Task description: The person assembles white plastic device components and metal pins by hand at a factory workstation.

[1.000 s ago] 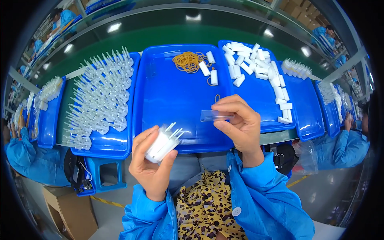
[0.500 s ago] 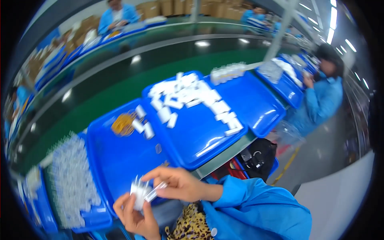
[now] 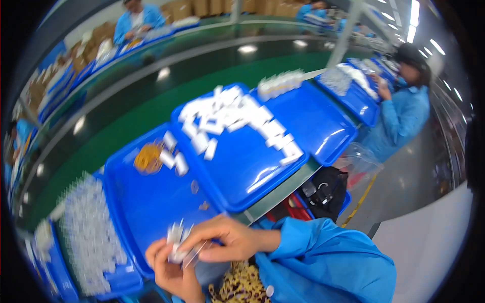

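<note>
Close to my body, my left hand point(image 3: 174, 267) is closed around a small bundle of white pieces point(image 3: 176, 236) whose thin prongs point upward. My right hand point(image 3: 227, 240) reaches over from the right, its fingers pinched against the bundle. Between the hands shows a thin, see-through loop-like strand point(image 3: 193, 256), too blurred to name surely. Just beyond lies a blue tray point(image 3: 151, 202) with a pile of yellow rubber bands point(image 3: 149, 157), several white blocks point(image 3: 168, 159) and a loose small loop point(image 3: 194, 187).
A second blue tray point(image 3: 237, 171) holds many white blocks point(image 3: 227, 113). Clear pronged pieces point(image 3: 91, 237) fill a tray at the left. Another blue tray point(image 3: 316, 126) is at the right, near a co-worker in blue point(image 3: 404, 116). A green conveyor belt point(image 3: 126, 113) runs behind; a black bag point(image 3: 326, 192) sits below.
My right hand has moved slightly left and down onto the bundle. The stiff clear piece at its fingertips no longer shows; a thin strand does. The whole view has shifted slightly.
</note>
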{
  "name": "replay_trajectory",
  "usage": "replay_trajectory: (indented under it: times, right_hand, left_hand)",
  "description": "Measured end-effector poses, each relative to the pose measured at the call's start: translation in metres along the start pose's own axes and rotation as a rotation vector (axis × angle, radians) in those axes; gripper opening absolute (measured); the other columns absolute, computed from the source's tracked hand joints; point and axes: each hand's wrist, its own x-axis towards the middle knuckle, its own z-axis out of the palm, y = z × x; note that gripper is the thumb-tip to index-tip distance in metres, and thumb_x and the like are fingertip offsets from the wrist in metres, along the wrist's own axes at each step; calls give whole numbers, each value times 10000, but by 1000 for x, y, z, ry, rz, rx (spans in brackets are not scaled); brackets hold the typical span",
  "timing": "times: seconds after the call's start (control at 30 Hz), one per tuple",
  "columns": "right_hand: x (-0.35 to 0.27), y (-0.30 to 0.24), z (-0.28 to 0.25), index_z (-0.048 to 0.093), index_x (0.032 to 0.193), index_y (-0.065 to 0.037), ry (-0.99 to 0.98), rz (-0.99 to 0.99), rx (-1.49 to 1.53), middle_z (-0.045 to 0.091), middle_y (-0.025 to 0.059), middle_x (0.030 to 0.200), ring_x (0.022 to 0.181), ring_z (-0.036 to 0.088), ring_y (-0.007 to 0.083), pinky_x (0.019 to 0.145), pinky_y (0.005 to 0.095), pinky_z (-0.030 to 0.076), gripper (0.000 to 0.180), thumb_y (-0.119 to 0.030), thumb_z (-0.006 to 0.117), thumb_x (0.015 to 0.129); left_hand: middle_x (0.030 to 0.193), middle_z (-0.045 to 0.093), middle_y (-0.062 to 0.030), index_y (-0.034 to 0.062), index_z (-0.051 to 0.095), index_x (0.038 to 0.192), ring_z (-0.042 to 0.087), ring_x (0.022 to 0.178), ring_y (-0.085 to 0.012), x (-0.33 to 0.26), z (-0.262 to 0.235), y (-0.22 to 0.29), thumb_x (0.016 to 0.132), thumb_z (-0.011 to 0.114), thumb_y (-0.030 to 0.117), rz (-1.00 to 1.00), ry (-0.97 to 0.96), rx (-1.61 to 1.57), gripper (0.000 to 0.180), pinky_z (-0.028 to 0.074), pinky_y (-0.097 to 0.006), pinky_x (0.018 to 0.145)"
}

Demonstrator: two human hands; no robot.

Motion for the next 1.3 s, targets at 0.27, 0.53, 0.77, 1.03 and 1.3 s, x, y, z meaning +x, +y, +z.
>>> replay_trajectory:
  times: [0.27, 0.53, 0.77, 1.03, 1.3]
  right_hand:
    - [2, -5, -11, 668, 1041, 24, 36, 97, 4, 615, 69, 792, 710, 561, 121, 658, 245, 425, 224, -99, 613, 862]
    - [-3, 8, -8, 642, 979, 22, 188, -18, -38, 539, 104, 991, 765, 499, 118, 645, 245, 407, 201, -119, 657, 836]
    - [-5, 4, 1, 545, 1052, 33, 428, -182, 25, 564, 134, 992, 782, 527, 107, 637, 207, 417, 266, -70, 674, 844]
    - [4, 1, 17, 597, 947, 42, 341, -83, -312, 600, 71, 814, 664, 568, 61, 558, 173, 400, 209, 57, 710, 772]
    - [4, 2, 13, 618, 968, 42, 300, 98, -253, 610, 55, 825, 674, 544, 20, 548, 165, 381, 152, 35, 669, 825]
  left_hand:
    - [1209, 450, -128, -29, 593, 1035, 538, 1143, -246, 7, 2, 5, 755, 674, -121, -164, -75, -309, 305, 488, -346, 932]
    - [1187, 479, -120, -1, 633, 1001, 564, 1151, -285, -2, -8, 5, 741, 727, -92, -148, -2, -251, 291, 513, -342, 910]
    - [1118, 539, -115, 16, 677, 938, 600, 1084, -288, -3, -5, 4, 698, 770, -62, -90, 47, -131, 269, 517, -356, 856]
    - [1089, 562, -134, 24, 689, 921, 612, 1030, -283, -1, -1, 10, 708, 753, -67, -10, 53, 53, 240, 516, -338, 805]
    - [1107, 572, -152, 15, 693, 916, 636, 974, -277, 0, -7, 3, 733, 727, -73, 103, -6, 122, 206, 534, -313, 745]
